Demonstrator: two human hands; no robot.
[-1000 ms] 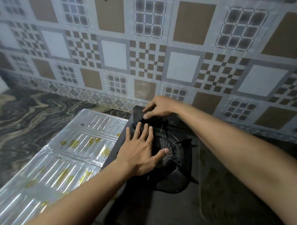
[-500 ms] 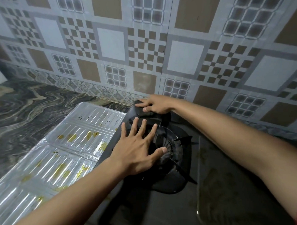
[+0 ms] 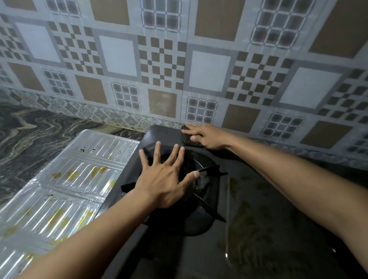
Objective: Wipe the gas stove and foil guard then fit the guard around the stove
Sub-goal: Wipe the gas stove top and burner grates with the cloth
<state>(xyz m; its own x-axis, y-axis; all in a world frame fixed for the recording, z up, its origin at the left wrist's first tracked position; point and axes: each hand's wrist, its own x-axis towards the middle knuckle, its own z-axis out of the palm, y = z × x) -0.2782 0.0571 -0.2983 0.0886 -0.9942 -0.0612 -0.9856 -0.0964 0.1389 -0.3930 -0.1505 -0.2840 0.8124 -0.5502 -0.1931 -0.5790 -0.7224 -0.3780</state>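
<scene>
A black gas stove (image 3: 255, 230) with a glossy, smeared top stands against the tiled wall. My left hand (image 3: 165, 179) lies flat with fingers spread on the burner's black pan support (image 3: 208, 201). My right hand (image 3: 208, 136) presses a dark wiping pad (image 3: 188, 140) onto the stove's back edge, next to the wall. The silver foil guard (image 3: 61, 189) lies flat on the counter left of the stove, ribbed and spotted with yellow grease and black specks.
The marbled dark countertop (image 3: 28, 136) stretches to the left of the guard. The patterned tile wall (image 3: 197, 65) rises directly behind the stove. Greasy streaks mark the stove glass (image 3: 244, 220) right of the burner.
My right hand has slid the pad from the burner's rear toward the stove's back edge and to the right along the wall. My left hand has stayed spread on the pan support.
</scene>
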